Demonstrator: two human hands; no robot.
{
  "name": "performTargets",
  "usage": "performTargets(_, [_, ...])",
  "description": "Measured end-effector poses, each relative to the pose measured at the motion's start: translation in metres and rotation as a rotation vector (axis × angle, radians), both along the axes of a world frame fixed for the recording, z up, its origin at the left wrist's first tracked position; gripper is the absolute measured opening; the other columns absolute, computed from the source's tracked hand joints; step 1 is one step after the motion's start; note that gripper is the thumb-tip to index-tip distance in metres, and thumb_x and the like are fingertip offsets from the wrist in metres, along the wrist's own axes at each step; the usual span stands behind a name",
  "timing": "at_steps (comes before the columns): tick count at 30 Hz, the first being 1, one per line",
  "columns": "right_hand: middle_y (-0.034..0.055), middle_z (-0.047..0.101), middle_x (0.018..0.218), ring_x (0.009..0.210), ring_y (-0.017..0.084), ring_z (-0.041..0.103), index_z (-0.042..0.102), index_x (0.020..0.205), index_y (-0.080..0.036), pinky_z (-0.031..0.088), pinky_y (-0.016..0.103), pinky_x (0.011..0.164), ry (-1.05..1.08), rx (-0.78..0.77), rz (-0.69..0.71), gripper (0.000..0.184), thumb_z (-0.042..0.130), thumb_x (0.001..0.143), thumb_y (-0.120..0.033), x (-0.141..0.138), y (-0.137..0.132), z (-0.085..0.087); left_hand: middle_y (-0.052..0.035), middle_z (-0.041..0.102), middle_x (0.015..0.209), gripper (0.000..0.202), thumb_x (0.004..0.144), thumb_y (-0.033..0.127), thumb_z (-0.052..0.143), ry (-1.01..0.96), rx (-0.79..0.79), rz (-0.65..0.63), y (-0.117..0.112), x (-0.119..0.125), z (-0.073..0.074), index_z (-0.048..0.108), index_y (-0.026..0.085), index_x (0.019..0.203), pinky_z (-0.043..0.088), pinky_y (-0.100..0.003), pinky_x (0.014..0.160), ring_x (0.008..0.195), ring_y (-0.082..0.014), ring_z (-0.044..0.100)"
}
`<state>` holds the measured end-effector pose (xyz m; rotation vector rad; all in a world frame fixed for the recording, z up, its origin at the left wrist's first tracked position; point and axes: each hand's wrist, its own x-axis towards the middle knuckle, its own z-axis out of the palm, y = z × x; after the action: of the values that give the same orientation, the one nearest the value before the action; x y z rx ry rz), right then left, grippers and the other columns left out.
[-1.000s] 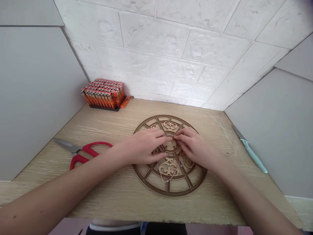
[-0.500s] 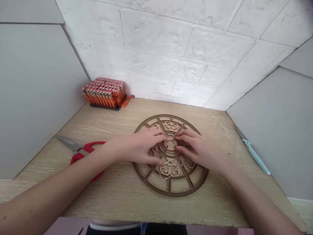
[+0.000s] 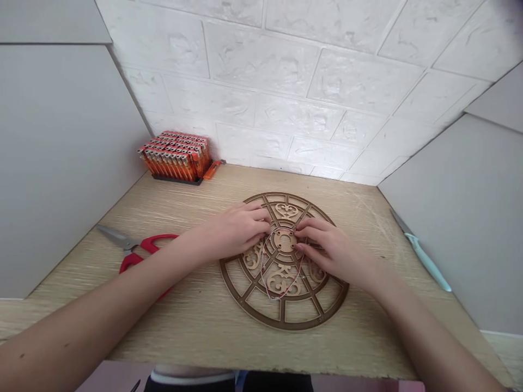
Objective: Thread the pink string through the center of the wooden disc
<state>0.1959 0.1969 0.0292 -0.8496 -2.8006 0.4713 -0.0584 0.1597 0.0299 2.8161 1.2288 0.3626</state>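
A round cut-out wooden panel (image 3: 294,325), with spokes and scroll shapes, lies flat on the table. A thin red-and-white string (image 3: 267,286) loops down over it from near its small centre disc (image 3: 278,239). My left hand (image 3: 241,231) rests over the panel's left side with fingers curled together beside the string's upper left part; the fingertips partly hide what they pinch. At the right edge of the centre disc is my right hand (image 3: 327,247), thumb and forefinger apart, fingertips touching the panel near the string's other side.
Red-handled scissors (image 3: 157,239) lie at the left, partly under my left forearm. A block of orange lighters (image 3: 175,158) stands in a black tray at the back left, one loose lighter (image 3: 212,169) beside it. A knife with a pale blue handle (image 3: 428,264) lies by the right panel.
My left hand has drawn back leftward from the centre disc, and its spread fingers have curled together. The centre disc and string show more. My right hand has hardly moved.
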Motion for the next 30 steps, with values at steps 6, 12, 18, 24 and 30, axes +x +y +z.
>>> performTargets(6, [0.0046,0.054,0.111,0.101,0.017,0.052,0.059,0.106,-0.019,0.046,0.036,0.09,-0.012,0.016,-0.009,0.021,0.043,0.097,-0.029,-0.001,0.001,0.001,-0.0016,0.056,0.11,0.027,0.092,0.027,0.041,0.01,0.024,-0.038,0.0,0.0,-0.001,0.063,0.021,0.108,0.038,-0.028,0.095,0.107,-0.0133,0.044])
performTargets(12, [0.0051,0.054,0.113,0.102,0.017,0.052,0.059,0.11,-0.018,0.047,0.036,0.09,0.002,0.033,-0.01,0.025,0.04,0.098,-0.029,-0.003,0.002,0.001,-0.0012,0.056,0.114,0.031,0.093,0.027,0.04,0.067,0.067,-0.042,-0.001,0.002,-0.001,0.062,0.021,0.114,0.038,-0.03,0.097,0.109,-0.015,0.044])
performTargets(18, [0.0081,0.052,0.116,0.105,0.02,0.051,0.058,0.117,-0.015,0.046,0.038,0.093,-0.026,0.096,0.014,0.031,0.037,0.099,-0.03,-0.003,0.001,-0.003,-0.0024,0.055,0.115,0.034,0.093,0.028,0.039,0.145,0.104,-0.003,-0.001,0.003,-0.003,0.058,0.022,0.12,0.037,-0.034,0.097,0.11,-0.0172,0.044])
performTargets(24, [0.0082,0.053,0.11,0.096,0.018,0.053,0.06,0.108,-0.015,0.048,0.035,0.087,0.003,0.162,-0.04,0.024,0.04,0.097,-0.02,-0.007,0.006,-0.012,-0.0026,0.052,0.121,0.035,0.091,0.026,0.042,0.164,0.117,-0.016,-0.003,0.006,-0.003,0.056,0.024,0.123,0.035,-0.033,0.097,0.111,-0.0165,0.043])
performTargets(30, [0.0081,0.054,0.094,0.09,0.019,0.05,0.058,0.087,-0.012,0.047,0.033,0.082,-0.006,0.266,-0.083,0.014,0.045,0.093,-0.011,-0.018,0.01,-0.017,-0.0048,0.052,0.116,0.037,0.091,0.026,0.042,0.175,0.115,0.015,-0.003,0.009,-0.005,0.054,0.023,0.125,0.037,-0.032,0.093,0.106,-0.0165,0.045])
